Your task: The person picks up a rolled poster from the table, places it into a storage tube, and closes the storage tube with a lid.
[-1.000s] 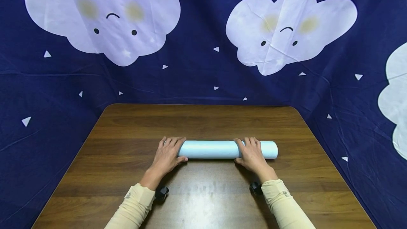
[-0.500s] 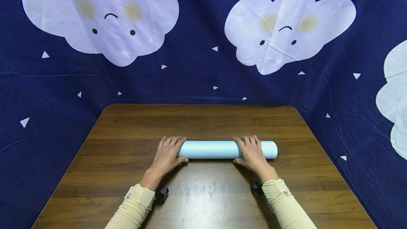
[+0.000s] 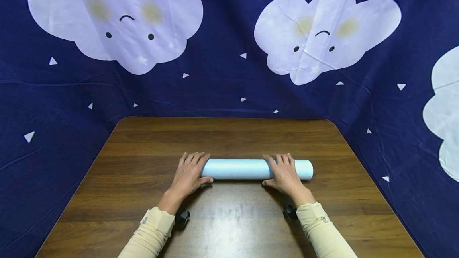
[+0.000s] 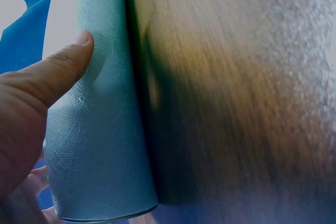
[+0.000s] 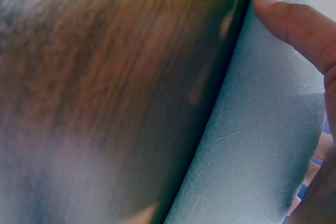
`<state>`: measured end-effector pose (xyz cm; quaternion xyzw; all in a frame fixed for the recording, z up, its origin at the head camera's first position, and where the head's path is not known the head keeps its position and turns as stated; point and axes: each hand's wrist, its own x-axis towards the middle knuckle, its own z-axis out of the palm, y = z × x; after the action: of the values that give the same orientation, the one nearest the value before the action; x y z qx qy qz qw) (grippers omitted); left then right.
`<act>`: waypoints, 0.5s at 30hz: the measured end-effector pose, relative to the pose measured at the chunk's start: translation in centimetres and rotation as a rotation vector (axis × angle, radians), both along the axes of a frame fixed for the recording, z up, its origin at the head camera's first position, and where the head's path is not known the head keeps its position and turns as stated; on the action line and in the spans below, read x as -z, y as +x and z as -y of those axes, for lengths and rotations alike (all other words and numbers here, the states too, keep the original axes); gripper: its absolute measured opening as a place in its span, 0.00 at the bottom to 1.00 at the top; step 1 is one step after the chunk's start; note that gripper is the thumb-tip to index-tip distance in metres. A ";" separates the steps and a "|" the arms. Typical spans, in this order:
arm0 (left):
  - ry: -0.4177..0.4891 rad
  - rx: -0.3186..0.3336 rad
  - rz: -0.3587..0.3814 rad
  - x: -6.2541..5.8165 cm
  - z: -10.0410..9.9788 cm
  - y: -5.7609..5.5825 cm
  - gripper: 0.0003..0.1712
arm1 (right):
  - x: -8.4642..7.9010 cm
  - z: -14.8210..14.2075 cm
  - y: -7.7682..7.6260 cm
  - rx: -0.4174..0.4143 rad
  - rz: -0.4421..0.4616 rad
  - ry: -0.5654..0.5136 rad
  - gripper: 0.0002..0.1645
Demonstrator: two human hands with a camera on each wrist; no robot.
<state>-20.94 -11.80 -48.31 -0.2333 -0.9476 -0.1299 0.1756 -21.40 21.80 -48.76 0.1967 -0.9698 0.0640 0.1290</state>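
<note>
A light blue roll (image 3: 236, 169), which looks like a rolled-up mat with a leathery surface, lies crosswise on the wooden table. Near its left end my left hand (image 3: 188, 176) grips it, fingers over the far side and thumb along the near side. My right hand (image 3: 285, 174) holds it the same way, a little in from the right end. The left wrist view shows the left thumb (image 4: 65, 64) against the roll's textured surface (image 4: 100, 145). Seen from the right wrist, the right thumb (image 5: 294, 24) lies on the roll (image 5: 252, 129). Most fingertips are hidden behind it.
The brown wooden table (image 3: 229, 134) has rounded far corners. Behind and beside it hangs a dark blue cloth (image 3: 222, 86) printed with clouds and small triangles. Black wrist devices (image 3: 183, 219) sit under both forearms.
My right thumb has shifted very slightly left along the roll. Both hands and the roll otherwise stay in place.
</note>
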 end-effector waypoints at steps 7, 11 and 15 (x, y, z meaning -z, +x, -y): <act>0.001 -0.001 -0.015 0.0 -0.2 0.0 0.47 | -0.1 -0.1 0.1 -0.006 -0.003 -0.017 0.55; 0.006 -0.006 -0.008 -0.2 -0.3 0.0 0.47 | -0.2 -0.1 0.2 -0.016 0.011 -0.045 0.55; 0.021 -0.028 0.032 -0.6 -0.4 -0.1 0.45 | -0.5 0.0 0.2 -0.024 0.028 -0.075 0.52</act>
<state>-21.03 -11.45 -47.75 -0.2159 -0.9520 -0.1408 0.1649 -21.22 21.80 -48.22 0.2024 -0.9661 0.1045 0.1218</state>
